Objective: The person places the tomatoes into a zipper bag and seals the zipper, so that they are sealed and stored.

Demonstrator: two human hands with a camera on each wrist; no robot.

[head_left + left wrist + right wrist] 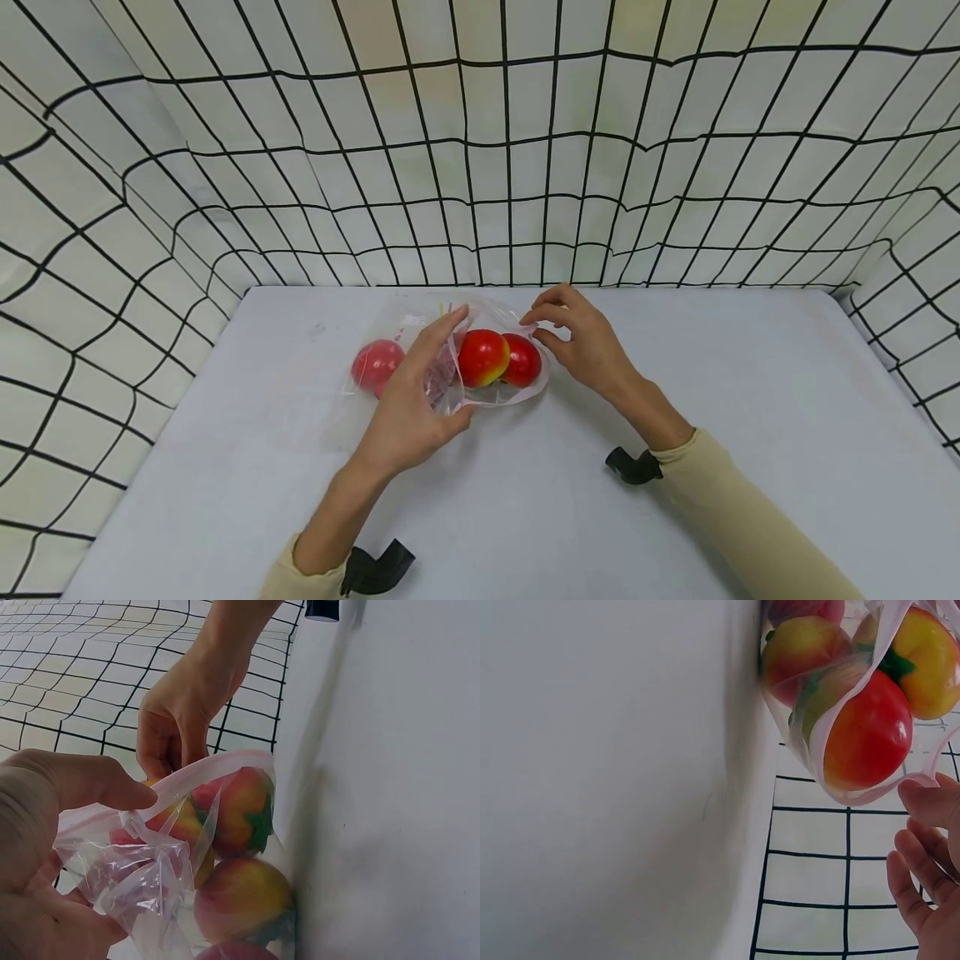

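A clear plastic bag [517, 398] with a pink rim lies on the white table, its mouth facing right. Two shiny red-and-yellow round fruits [482, 358] show at the mouth, and a pinkish one [377, 365] shows through the film at the left. Green leaves [260, 825] are visible on some fruits in the left wrist view. My left hand [411, 408] holds the bag behind its mouth, thumb on the near side and fingers on the far side. At the right end of the rim, my right hand [581, 337] pinches the edge between thumb and fingers.
White table [750, 400] spreads around the bag. Black grid netting [510, 167] over pale walls rises behind it and at both sides. A black wrist mount [377, 568] sits at the left sleeve, and another mount [633, 466] at the right sleeve.
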